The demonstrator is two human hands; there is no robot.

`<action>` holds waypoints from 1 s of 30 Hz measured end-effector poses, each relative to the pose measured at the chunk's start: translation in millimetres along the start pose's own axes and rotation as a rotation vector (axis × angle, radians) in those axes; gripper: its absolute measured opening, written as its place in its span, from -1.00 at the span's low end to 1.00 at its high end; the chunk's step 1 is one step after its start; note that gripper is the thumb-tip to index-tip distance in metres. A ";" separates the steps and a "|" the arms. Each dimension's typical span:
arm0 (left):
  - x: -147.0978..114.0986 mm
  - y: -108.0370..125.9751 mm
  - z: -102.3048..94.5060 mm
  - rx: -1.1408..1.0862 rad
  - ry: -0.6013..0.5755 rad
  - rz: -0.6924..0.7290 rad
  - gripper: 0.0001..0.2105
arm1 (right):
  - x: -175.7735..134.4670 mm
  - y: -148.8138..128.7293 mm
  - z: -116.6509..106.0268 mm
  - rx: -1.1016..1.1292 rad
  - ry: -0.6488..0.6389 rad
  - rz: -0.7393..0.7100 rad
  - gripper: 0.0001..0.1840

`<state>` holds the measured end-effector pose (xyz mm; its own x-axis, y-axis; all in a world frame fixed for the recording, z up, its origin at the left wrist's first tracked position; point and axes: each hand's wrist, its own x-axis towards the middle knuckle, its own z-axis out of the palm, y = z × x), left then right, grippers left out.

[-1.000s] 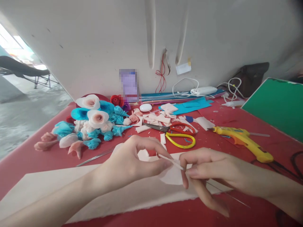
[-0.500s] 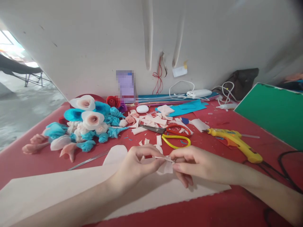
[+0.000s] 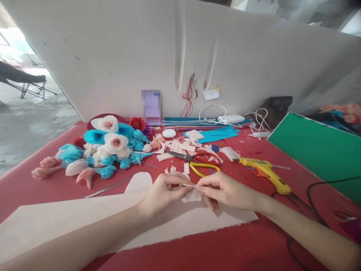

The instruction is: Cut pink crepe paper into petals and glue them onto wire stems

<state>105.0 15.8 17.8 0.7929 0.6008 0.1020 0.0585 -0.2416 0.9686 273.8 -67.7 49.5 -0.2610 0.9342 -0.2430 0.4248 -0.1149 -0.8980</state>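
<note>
Between my two hands is a small piece of pale pink crepe paper (image 3: 194, 195), its upper edge folded or rolled into a narrow strip. My left hand (image 3: 165, 192) pinches one end of it with thumb and forefinger. At the other end, the thumb and forefinger of my right hand (image 3: 225, 192) are closed on it, the other fingers curled below. Under both hands lies a large pale crepe paper sheet (image 3: 84, 222), with a rounded cut piece (image 3: 139, 182) at its far edge. Just beyond my hands rest scissors (image 3: 187, 157) with one red and one yellow handle.
Paper flowers (image 3: 115, 144) in blue, white and pink are heaped at left, near thin wires (image 3: 109, 187). Paper scraps (image 3: 183, 146) lie behind the scissors. To the right are a yellow glue gun (image 3: 267, 173), its black cable and a green board (image 3: 316, 150).
The camera view has shifted, so the glue gun and green board appear further left. My fingers have moved slightly along the paper's folded edge; both hands still pinch it.
</note>
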 end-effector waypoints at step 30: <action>-2.6 0.4 -18.3 -0.441 -0.801 -0.248 -0.84 | 8.6 20.5 19.9 0.220 0.343 -0.109 -0.83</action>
<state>91.8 28.1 22.1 0.9785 -0.1455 -0.1459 0.1770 0.2313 0.9567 263.0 -68.8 21.6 0.0256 0.9989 -0.0392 0.2058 -0.0436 -0.9776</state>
